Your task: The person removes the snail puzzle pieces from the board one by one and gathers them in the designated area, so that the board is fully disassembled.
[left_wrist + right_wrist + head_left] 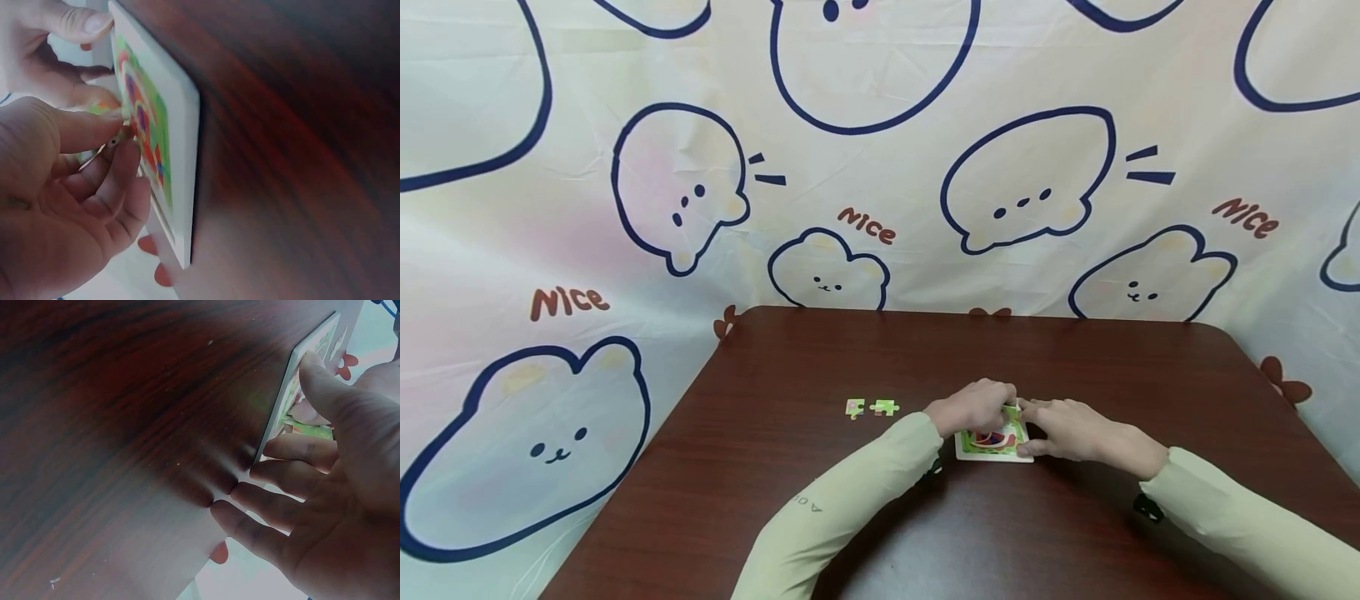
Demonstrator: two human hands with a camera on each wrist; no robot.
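Observation:
A small square jigsaw board (pixel 992 457) with a white border and a colourful green and red picture lies on the table. Over its far part my left hand (pixel 976 407) pinches a puzzle piece (pixel 115 141) between thumb and fingers, mostly covered by them. My right hand (pixel 1071 428) rests at the board's right side. Its thumb (pixel 315 378) lies on the white border, while the other fingers stretch along the edge, fingertips at the tabletop. Left of the board lie two loose puzzle pieces, a green one (pixel 885 407) and a lighter one (pixel 854 407).
The dark brown wooden table (pixel 737 500) spreads around the board on every side. Behind it and at both sides hangs a pale curtain (pixel 917 275) printed with cartoon bears.

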